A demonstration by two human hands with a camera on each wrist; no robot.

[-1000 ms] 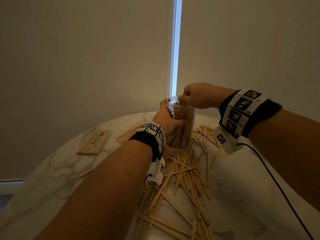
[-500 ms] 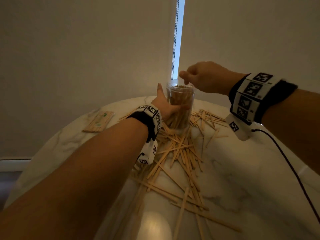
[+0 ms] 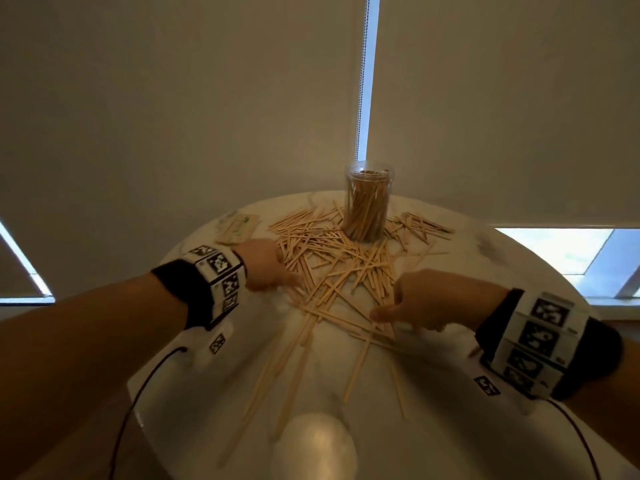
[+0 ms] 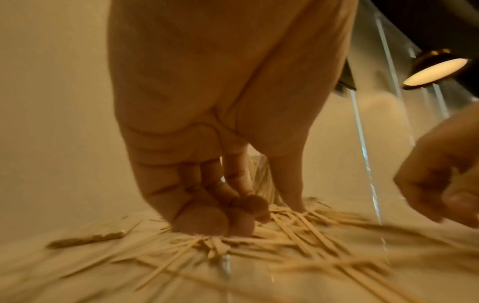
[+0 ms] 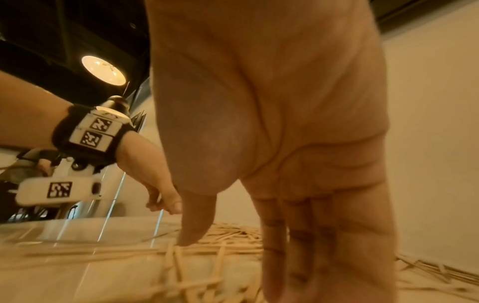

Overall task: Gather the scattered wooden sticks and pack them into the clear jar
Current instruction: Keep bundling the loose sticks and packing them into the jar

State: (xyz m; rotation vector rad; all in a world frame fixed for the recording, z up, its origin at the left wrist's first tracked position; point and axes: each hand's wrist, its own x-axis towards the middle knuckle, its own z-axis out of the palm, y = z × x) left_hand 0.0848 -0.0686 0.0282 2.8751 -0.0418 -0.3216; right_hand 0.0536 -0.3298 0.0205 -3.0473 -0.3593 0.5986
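Note:
The clear jar (image 3: 366,202) stands upright at the far side of the round marble table (image 3: 519,306), packed with upright sticks, and no hand touches it. Loose wooden sticks (image 3: 339,268) lie criss-crossed in front of and around it. My left hand (image 3: 277,275) is down on the pile's left edge; in the left wrist view its bent fingertips (image 4: 241,223) press on the sticks (image 4: 298,231), thumb apart, nothing gripped. My right hand (image 3: 408,306) is on the pile's near right. In the right wrist view its fingers (image 5: 311,246) point straight down, and the thumb touches the sticks (image 5: 228,237).
A flat wrapped pack of sticks (image 3: 239,226) lies at the table's far left. A few stray sticks (image 3: 294,382) reach toward the near edge, beside a bright lamp reflection (image 3: 311,441). Roller blinds and a bead chain (image 3: 362,81) hang behind the table.
Both hands have left the jar and come down toward me onto the loose pile, the left to its left side, the right to its near right. The jar stands alone.

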